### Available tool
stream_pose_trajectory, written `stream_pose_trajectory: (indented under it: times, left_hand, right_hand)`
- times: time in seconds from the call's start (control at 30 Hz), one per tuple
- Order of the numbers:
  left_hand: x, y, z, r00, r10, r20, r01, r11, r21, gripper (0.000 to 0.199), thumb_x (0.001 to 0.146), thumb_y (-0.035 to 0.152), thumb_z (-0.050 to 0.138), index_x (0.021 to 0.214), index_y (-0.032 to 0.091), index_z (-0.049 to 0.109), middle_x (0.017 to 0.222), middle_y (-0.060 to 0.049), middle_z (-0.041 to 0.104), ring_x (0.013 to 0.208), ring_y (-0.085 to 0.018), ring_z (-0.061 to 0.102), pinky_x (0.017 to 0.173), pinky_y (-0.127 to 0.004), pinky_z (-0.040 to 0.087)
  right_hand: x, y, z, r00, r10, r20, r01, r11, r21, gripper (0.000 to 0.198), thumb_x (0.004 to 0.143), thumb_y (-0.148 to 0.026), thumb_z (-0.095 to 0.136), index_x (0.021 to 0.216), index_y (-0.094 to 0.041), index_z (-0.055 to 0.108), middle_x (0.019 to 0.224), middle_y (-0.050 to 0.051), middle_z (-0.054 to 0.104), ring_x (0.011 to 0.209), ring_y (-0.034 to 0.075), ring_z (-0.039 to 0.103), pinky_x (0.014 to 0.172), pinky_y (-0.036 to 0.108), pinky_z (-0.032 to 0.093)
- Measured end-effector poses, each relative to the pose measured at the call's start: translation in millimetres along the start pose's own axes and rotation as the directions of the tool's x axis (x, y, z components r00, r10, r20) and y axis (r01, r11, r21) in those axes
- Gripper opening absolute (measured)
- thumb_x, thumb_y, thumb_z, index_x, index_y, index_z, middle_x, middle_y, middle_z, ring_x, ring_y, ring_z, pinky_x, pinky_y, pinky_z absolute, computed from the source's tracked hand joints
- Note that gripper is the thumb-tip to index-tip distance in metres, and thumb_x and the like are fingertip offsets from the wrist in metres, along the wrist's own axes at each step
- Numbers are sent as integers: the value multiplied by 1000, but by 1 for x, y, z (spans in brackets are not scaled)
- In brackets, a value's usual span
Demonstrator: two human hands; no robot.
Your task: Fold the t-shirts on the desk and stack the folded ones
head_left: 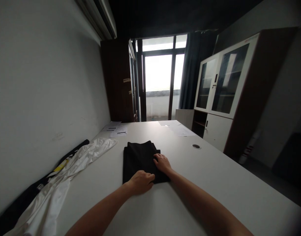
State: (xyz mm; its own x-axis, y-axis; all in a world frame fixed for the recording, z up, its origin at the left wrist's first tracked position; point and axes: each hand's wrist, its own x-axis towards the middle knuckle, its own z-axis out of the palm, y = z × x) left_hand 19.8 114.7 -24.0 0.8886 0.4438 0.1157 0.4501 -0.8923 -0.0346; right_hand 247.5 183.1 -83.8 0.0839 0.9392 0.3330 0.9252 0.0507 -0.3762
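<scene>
- Black cloth [138,157], folded into a flat, roughly four-cornered stack, lies on the white table [229,183] straight in front of the person, with both hands on or against it
- The left hand [141,182] sits at the near edge, fingers curled inward; whether they pinch a layer or merely press on it, one cannot tell
- The right hand [162,162] lies over the right side with fingers loosely bent and unclenched, their tips on the upper surface
- For neat handling, the right hand would do best as a light, steady weight while the left works along the near edge; even pressure outward should ease creases without dragging the layers askew
- The far edge is uneven, with layers stepping past one another, so those corners probably merit squaring up too
- The fabric looks matt and soft, and seems likely to bend easily and hold a crease only modestly
- Along the left side, a white garment [89,154] trails in glossy, rippled folds, its sheen suggesting something slippery; beside it runs a dark cloth [17,203] with a yellow patch [61,165]
- Farther off, flat papers [119,130] rest at the far left, and a round dark opening [196,146] with a pale rim pierces the smooth tabletop on the right
</scene>
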Motion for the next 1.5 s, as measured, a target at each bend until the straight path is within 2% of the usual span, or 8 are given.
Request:
stream_pose_trajectory:
  times: [0.1,0.23,0.4,0.57,0.9,1.5]
  left_hand:
    - [1,0,2,1000,-14,-23,13,999,-31,17,102,36,56,95,21,59,96,-4,75,86,-22,74,81,-32,53]
    - [3,0,6,1000,-10,-24,10,1000,-29,18,106,27,48,94,20,59,94,-4,75,86,-21,74,81,-32,52]
    - [1,0,2,999,-36,-19,34,997,-74,11,99,32,58,97,22,60,95,-3,75,86,-22,73,82,-32,52]
    - [-1,0,0,999,-39,-21,37,995,-97,12,94,33,65,100,24,60,96,-2,75,88,-23,73,83,-31,51]
    - [1,1,3,998,-51,-28,48,995,-91,7,95,29,62,96,23,60,93,-2,74,85,-23,73,82,-32,51]
    - [0,0,5,998,-47,-40,43,995,-88,8,94,30,64,96,23,59,93,-1,75,86,-22,73,80,-31,50]
  right_hand:
    - [0,-1,-1,1000,-3,-5,3,1000,0,34,98,-33,56,128,-25,70,137,8,67,131,27,55,112,38,37]
    - [0,-2,-3,1000,-3,7,3,1000,-3,34,98,-32,56,129,-26,69,137,8,67,131,27,56,111,39,38]
    - [0,0,-1,1000,-5,2,5,1000,-5,34,97,-32,57,128,-26,70,136,8,67,130,27,56,110,38,39]
    - [1,2,1,1000,-9,-9,9,1000,1,33,98,-33,57,127,-26,70,135,8,68,130,27,56,111,38,38]
    - [1,3,2,1000,-19,-17,19,1000,12,33,98,-34,56,127,-25,70,136,7,67,130,26,56,112,37,37]
    - [1,1,1,1000,-10,-1,10,1000,1,34,98,-33,57,128,-24,69,136,8,67,131,26,55,112,36,36]
